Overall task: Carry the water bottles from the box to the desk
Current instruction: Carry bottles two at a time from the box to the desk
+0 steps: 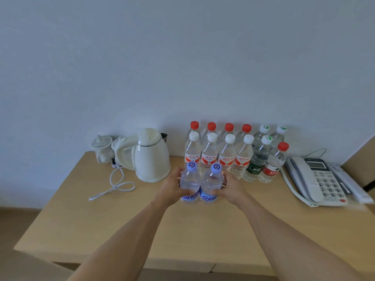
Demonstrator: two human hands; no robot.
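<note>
At the bottom of the frame my two forearms run up toward the centre, over the pale wooden desk (85, 224). My left hand (172, 188) is wrapped round one blue-capped bottle (189, 182) and my right hand (228, 188) round the other blue-capped bottle (210, 183); the two bottles stand upright and side by side, touching, just in front of the rows already on the desk. I cannot tell whether their bases rest on the wood or hang just above it.

To finish this placement well, I judge I should bring both down level, keep them upright, and loosen my fingers only once the bases sit flat, drawing each hand out sideways so it does not brush the neighbours.

Just behind, four white-capped bottles (210, 157) stand in a row with four red-capped bottles (212, 126) behind them against the wall. To the right of centre sit the green-labelled bottle (256, 161) and a red-labelled bottle (273, 163); they are close, so a nudge could topple them. Left of centre stands a white kettle (151, 157) with its cord (115, 184) looped on the desk, and at the right edge a telephone (318, 179). The box is not in view.
</note>
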